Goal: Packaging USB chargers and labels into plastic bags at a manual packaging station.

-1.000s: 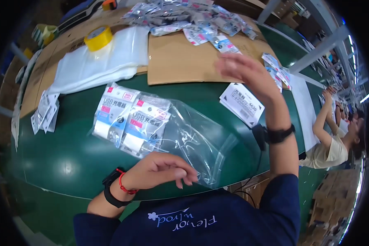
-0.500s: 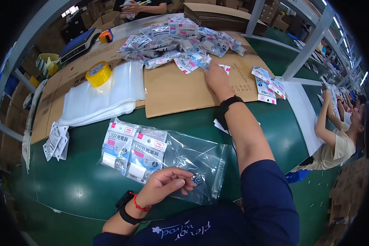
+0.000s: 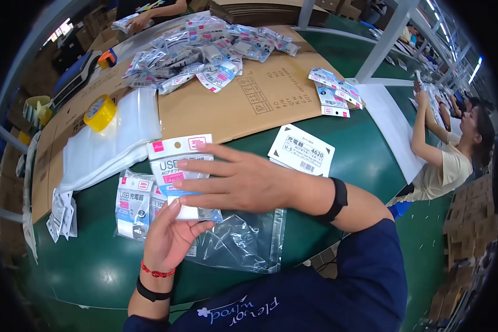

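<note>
A flat charger pack (image 3: 169,165) with a white, pink and blue card is held up over the table's near middle. My left hand (image 3: 170,240) grips its lower edge, thumb in front and fingers curled beneath. Across the pack's front lies my right hand (image 3: 254,182), its fingers straight and spread, touching the card. Below, a clear zip bag (image 3: 243,240) rests on the green table, holding similar packs (image 3: 131,205) side by side at its left end. My hands partly cover the bag and those packs. A heap of charger packs (image 3: 205,50) lies on cardboard farther off.
Clear bags (image 3: 122,130) are stacked at left under a yellow tape roll (image 3: 100,113). A white printed card (image 3: 301,152) lies right of my hands. Several packs (image 3: 335,94) sit on the cardboard's right edge. A person (image 3: 442,149) works at right, another across the table.
My right hand has come back from the heap, and a charger pack is now between my hands. The left hand has moved left and closed on it. The white card shows fully.
</note>
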The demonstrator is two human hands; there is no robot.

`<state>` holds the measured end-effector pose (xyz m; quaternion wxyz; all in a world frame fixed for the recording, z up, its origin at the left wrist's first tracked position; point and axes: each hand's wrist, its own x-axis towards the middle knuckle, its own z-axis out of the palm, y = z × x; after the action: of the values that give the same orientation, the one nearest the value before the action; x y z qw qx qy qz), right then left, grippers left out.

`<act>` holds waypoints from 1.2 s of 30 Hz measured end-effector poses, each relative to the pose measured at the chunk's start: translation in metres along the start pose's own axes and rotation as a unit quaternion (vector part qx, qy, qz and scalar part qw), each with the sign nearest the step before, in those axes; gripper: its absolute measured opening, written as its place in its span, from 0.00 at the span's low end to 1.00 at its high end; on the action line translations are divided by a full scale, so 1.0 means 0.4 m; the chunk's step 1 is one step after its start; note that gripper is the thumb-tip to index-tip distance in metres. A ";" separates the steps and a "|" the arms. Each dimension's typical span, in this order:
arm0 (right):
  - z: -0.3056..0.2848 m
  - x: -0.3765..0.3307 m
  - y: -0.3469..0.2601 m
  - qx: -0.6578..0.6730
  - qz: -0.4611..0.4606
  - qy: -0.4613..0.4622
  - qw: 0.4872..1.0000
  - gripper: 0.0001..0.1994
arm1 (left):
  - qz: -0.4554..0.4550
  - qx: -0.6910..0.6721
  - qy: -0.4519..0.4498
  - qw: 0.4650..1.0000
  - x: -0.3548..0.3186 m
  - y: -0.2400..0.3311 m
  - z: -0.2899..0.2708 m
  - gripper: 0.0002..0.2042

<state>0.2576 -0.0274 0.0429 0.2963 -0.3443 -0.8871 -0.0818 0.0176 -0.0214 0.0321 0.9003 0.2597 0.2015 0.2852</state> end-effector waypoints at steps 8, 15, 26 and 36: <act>-0.225 -0.426 0.466 -0.320 0.506 0.055 0.799 0.26 | 0.131 0.132 0.051 0.981 -0.048 -0.040 -0.048 0.19; -0.113 -0.332 0.419 -0.141 0.639 -0.152 0.740 0.32 | 0.211 0.170 0.115 0.956 -0.052 -0.037 -0.067 0.17; -0.113 -0.135 0.398 0.010 0.446 -0.087 0.891 0.21 | 0.201 0.127 0.099 0.966 -0.065 -0.012 -0.053 0.17; -0.080 -0.079 0.256 0.109 0.369 -0.190 0.903 0.27 | 0.241 0.069 0.106 0.962 -0.070 -0.017 -0.073 0.15</act>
<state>0.3585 0.0206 0.0444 0.1664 -0.6217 -0.7395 0.1974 -0.0156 -0.0331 0.0112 0.7583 0.3304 0.2469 0.5047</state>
